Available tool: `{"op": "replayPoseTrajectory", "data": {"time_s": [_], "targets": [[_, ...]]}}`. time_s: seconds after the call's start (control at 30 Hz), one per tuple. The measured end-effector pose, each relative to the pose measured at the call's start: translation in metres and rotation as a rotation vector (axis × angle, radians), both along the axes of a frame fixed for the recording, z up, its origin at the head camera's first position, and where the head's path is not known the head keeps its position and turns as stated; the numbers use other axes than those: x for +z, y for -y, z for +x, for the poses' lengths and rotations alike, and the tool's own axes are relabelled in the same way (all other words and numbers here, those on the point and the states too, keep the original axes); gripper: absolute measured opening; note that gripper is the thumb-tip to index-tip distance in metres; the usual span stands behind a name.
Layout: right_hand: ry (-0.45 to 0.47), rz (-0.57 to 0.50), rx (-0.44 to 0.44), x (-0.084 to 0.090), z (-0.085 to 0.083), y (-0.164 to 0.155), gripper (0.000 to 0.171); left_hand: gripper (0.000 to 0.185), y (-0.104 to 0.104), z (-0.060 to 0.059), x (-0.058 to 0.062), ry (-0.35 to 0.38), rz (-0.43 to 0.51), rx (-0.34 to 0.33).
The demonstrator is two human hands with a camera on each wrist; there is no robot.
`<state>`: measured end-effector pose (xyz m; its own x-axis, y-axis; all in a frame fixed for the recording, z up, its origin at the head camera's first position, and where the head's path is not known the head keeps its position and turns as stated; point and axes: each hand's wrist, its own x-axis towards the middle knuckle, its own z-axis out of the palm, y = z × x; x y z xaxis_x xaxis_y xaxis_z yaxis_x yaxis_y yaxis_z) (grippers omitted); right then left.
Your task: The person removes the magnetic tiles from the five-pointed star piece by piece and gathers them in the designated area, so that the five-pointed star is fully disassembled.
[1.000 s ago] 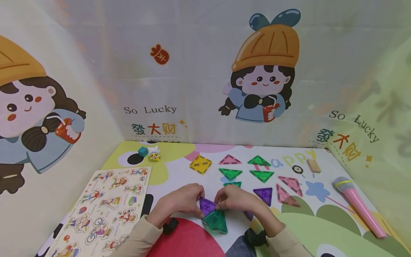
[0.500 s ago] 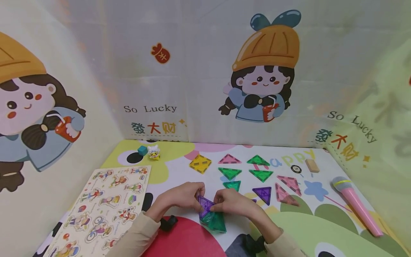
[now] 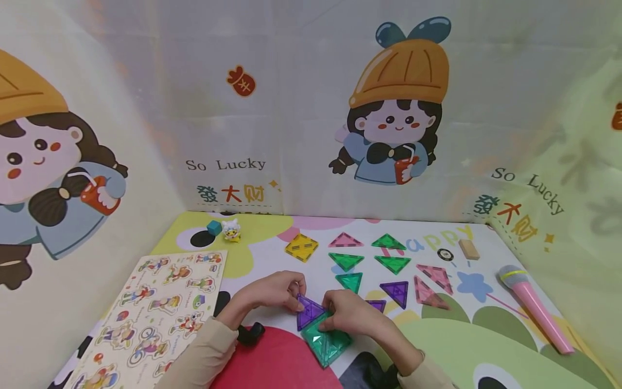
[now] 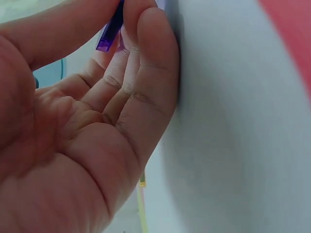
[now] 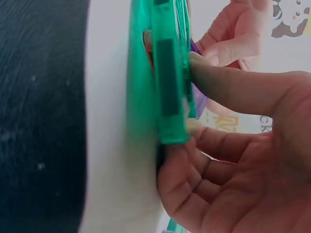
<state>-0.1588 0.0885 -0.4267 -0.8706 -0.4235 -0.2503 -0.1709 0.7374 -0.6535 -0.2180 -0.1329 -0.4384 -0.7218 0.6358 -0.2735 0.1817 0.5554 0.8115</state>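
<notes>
In the head view, my left hand [image 3: 274, 292] pinches a purple triangular magnetic tile [image 3: 308, 313] at its upper left corner. The tile's purple edge [image 4: 104, 42] shows between thumb and fingers in the left wrist view. My right hand [image 3: 347, 310] holds green magnetic tiles [image 3: 326, 348] by their upper edge, thumb on the near face. These form a square-like shape with a diagonal seam, meeting the purple tile's lower edge. From the right wrist, the green tile's edge [image 5: 170, 97] stands close over the white tabletop, with the left hand's fingers behind it.
Loose triangular tiles lie beyond my hands: green [image 3: 346, 261], pink [image 3: 346, 240] and purple [image 3: 396, 293], plus a yellow square [image 3: 302, 247]. A picture puzzle board [image 3: 162, 319] is at left, a pink toy microphone [image 3: 536, 310] at right. A small figurine [image 3: 231, 230] and wooden block [image 3: 468, 249] stand farther back.
The green tiles have turned and shifted down and right, now showing as a square. My right thumb has moved from the purple tile onto the green. The left hand keeps its pinch.
</notes>
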Motion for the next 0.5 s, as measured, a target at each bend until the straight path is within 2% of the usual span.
{"op": "replayPoseTrajectory", "data": {"time_s": [0.17, 0.33, 0.4, 0.5], "targets": [[0.048, -0.078, -0.003, -0.002, -0.003, -0.003, 0.023, 0.019, 0.004, -0.003, -0.002, 0.054, 0.072, 0.030], [0.072, -0.138, 0.022, -0.003, -0.004, -0.008, 0.015, 0.019, 0.007, -0.008, -0.004, 0.115, 0.143, 0.121], [0.071, -0.157, 0.042, -0.003, -0.003, -0.010, 0.014, 0.020, 0.007, -0.010, -0.005, 0.114, 0.157, 0.163], [0.066, -0.170, 0.069, -0.004, -0.001, -0.012, 0.014, 0.020, 0.003, -0.012, -0.008, 0.071, 0.154, 0.212]]}}
